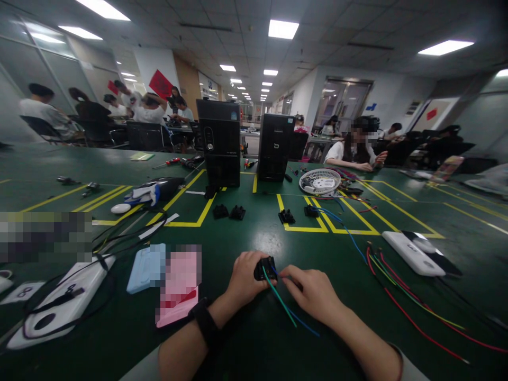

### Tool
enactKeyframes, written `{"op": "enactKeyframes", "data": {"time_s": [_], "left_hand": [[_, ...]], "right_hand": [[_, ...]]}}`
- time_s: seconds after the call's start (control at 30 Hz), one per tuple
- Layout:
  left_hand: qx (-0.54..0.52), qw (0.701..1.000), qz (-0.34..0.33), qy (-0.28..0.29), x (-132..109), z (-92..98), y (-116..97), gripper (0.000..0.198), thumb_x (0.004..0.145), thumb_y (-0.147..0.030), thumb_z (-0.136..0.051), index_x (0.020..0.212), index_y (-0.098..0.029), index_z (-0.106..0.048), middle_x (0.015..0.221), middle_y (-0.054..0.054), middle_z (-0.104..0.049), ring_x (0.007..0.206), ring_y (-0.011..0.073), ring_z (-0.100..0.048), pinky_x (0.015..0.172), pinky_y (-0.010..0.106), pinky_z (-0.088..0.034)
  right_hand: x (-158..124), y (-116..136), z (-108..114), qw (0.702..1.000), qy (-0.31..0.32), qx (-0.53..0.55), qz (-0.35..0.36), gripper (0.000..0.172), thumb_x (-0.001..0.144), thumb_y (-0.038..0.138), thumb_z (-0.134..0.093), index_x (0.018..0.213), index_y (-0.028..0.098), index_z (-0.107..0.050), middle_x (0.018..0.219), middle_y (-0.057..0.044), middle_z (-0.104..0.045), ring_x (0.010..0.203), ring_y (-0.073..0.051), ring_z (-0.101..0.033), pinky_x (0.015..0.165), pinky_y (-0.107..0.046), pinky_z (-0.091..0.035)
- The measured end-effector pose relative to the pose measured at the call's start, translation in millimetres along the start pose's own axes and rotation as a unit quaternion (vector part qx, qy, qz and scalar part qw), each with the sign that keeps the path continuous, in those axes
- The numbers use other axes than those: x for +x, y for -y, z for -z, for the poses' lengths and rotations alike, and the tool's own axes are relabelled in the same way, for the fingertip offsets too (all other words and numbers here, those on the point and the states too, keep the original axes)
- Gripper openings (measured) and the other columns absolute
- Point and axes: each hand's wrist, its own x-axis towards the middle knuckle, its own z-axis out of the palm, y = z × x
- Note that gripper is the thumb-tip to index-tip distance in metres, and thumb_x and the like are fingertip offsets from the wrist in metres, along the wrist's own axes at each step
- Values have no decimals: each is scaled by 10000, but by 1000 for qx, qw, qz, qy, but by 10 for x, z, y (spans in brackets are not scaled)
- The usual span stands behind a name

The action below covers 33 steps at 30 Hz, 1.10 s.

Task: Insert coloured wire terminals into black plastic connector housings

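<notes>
My left hand (246,274) is closed around a small black terminal block (266,268), holding it just above the green table. A green wire (283,302) and a blue wire (304,324) run out of the block and trail down toward me. At the block's right side, my right hand (311,293) has its thumb and index finger brought together by the blue wire, seemingly pinching it near the block. How far the wire ends go into the block is too small to tell.
Similar black blocks (237,212) sit farther back near yellow tape. Red, green and yellow wires (400,296) lie right, beside a white device (413,254). Left are a pink case (180,286), a blue box (146,267) and a power strip (65,301). Two black computer towers (218,143) stand behind.
</notes>
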Motion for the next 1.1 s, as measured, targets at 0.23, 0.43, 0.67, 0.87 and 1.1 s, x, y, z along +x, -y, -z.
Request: {"op": "enactKeyframes", "data": {"time_s": [0.23, 0.43, 0.67, 0.87, 1.1], "left_hand": [[3, 1000, 3, -2, -1, -8, 1, 433, 649, -470, -712, 1000, -259, -571, 976, 18, -605, 954, 253, -513, 816, 363, -371], [7, 1000, -7, -2, -5, -12, 10, 402, 675, -451, -687, 1006, -256, -565, 986, 20, -605, 956, 252, -511, 806, 360, -372], [10, 1000, -15, 0, -8, -17, 19, 405, 670, -431, -689, 1007, -242, -570, 964, 25, -603, 949, 250, -511, 803, 358, -376], [9, 1000, -18, -2, -16, -8, 2, 400, 678, -435, -678, 1008, -240, -568, 971, 25, -605, 949, 247, -513, 810, 355, -378], [9, 1000, -17, 0, -17, -5, 1, 396, 685, -434, -671, 1014, -239, -566, 984, 33, -609, 950, 250, -512, 813, 358, -377]], "right_hand": [[-7, -1, -17, 999, -38, 6, -38, 197, 895, 309, -440, 983, 282, -615, 649, 25, -643, 577, -146, -591, 539, -242, -296], [-16, 22, -90, 995, -37, 96, 17, 203, 902, 310, -452, 976, 244, -629, 572, 35, -579, 517, -118, -535, 538, -231, -312], [5, -35, -192, 984, -22, 167, 62, 185, 868, 311, -511, 949, 207, -641, 530, 57, -492, 488, -89, -477, 525, -210, -310], [26, -56, -262, 979, -12, 187, 74, 174, 832, 258, -533, 952, 190, -637, 520, 63, -483, 459, -79, -453, 502, -200, -301], [12, -42, -193, 990, -34, 127, 58, 185, 839, 265, -523, 966, 236, -654, 579, 44, -568, 510, -91, -529, 526, -206, -307]]}}
